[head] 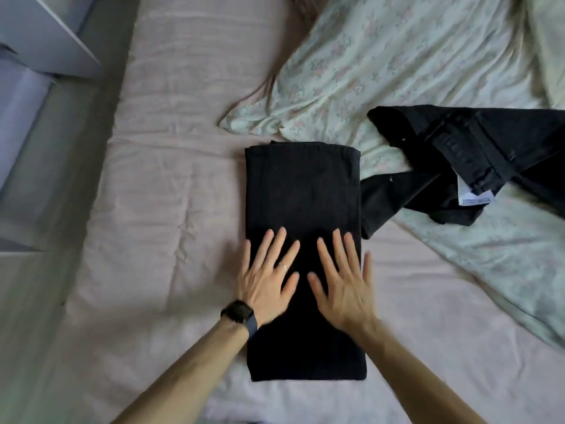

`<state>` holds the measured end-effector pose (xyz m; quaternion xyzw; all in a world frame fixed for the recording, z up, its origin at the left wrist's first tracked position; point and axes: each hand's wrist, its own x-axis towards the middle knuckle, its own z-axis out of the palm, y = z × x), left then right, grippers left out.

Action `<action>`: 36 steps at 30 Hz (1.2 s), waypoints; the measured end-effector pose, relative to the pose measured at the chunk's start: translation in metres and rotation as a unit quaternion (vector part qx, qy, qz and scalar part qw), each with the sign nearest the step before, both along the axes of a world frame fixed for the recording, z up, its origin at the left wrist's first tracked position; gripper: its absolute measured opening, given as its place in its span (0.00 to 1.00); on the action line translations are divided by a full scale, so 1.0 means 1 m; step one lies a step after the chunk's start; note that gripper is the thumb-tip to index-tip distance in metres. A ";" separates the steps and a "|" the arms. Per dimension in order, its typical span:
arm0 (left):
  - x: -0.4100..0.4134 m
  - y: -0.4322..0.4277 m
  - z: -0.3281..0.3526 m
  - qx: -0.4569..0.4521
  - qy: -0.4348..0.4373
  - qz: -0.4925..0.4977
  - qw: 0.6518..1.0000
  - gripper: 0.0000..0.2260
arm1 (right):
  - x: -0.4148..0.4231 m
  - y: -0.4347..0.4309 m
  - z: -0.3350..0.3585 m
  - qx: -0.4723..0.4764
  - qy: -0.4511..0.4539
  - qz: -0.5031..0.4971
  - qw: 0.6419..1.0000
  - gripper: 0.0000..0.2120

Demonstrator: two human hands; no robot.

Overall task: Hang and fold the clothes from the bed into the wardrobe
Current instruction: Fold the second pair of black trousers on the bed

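The folded garment [302, 191] lies on the bed [171, 148], with the left hand [266, 276] and right hand [345, 283] flat side by side on its near half, trousers [477, 154] just to its right, and the quilt [397, 56] behind it.

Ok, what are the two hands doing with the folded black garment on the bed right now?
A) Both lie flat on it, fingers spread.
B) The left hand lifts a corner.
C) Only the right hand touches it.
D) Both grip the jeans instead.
A: the left hand and right hand both rest with straight, spread fingers on the near half of the folded black garment; neither hand touches the jeans to the right.
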<state>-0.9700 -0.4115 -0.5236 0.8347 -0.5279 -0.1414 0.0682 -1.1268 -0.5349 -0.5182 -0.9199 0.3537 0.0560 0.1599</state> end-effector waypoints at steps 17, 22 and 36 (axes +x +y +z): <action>-0.107 0.136 0.003 0.142 -0.024 -0.117 0.983 0.42 | -0.138 0.108 -0.004 0.017 0.044 0.177 0.983 0.41; -0.122 0.123 0.005 0.177 -0.026 -0.045 0.983 0.43 | -0.131 0.106 -0.001 -0.024 0.058 0.132 0.989 0.39; -0.115 0.113 0.099 0.305 0.009 -0.103 0.947 0.35 | -0.116 0.095 0.095 0.113 0.175 0.157 0.965 0.33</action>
